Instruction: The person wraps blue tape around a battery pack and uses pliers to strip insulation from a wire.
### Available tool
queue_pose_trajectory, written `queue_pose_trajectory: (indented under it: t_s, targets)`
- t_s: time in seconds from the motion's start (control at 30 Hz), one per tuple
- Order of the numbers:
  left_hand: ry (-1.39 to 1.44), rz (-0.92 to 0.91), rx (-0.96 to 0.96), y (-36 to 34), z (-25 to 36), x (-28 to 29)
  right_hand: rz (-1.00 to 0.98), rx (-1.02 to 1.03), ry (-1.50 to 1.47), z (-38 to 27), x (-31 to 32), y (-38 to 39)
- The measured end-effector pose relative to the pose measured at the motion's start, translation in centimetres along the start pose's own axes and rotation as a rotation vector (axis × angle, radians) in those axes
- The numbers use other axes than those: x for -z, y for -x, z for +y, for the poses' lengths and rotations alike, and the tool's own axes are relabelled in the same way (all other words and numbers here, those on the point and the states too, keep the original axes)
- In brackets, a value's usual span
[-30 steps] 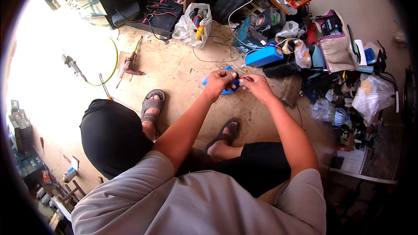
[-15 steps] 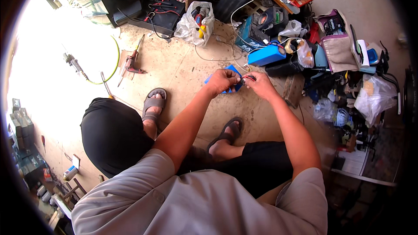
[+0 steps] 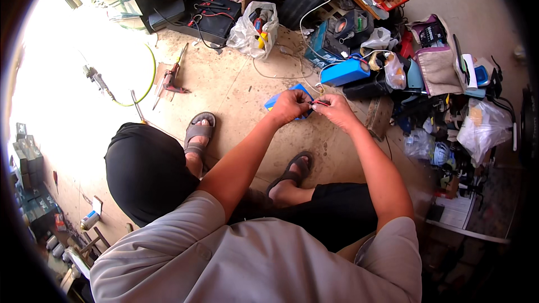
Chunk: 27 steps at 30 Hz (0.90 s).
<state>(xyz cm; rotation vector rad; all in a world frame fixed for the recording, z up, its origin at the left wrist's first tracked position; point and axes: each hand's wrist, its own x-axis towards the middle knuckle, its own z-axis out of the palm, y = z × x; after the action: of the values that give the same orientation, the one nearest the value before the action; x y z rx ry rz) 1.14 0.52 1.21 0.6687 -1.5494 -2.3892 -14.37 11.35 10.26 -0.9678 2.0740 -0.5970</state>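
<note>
Both my hands meet over a blue shrink-wrapped block (image 3: 273, 103), which looks like a battery pack and sits on the floor in front of my feet. Red and black wires (image 3: 322, 102) run between my fingertips. My right hand (image 3: 338, 113) pinches these wires from the right. From the left, my left hand (image 3: 291, 106) closes its thumb and fingers on the dark end of the wires, too small to make out well. My left hand covers much of the blue block.
Beyond the block lie a second blue pack (image 3: 345, 72) and a white plastic bag of tools (image 3: 254, 31). To the left are a red-handled soldering iron (image 3: 171, 81) and a green cable (image 3: 152, 78). Cluttered bags and cables fill the right; a wooden block (image 3: 379, 118) stands nearby.
My right hand has shifted slightly left and down, closer to the left fingertips. Both hands keep their pinch over the blue block; the whole view has moved very slightly.
</note>
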Motion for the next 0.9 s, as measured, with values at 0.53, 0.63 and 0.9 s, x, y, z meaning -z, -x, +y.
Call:
queue_pose_trajectory:
  t_s: [0.53, 0.63, 0.9]
  targets:
    - [0.525, -0.056, 0.203, -0.8, -1.1, 0.1, 0.143, 0.218, 0.051, -1.1, -1.3, 0.1]
    - [0.493, -0.085, 0.184, -1.1, -1.4, 0.6, 0.136, 0.241, 0.197, -1.3, -0.8, 0.5]
    - [0.412, 0.180, 0.028, -1.0, 0.3, -0.6, 0.130, 0.246, 0.327, -2.4, -0.3, 1.3]
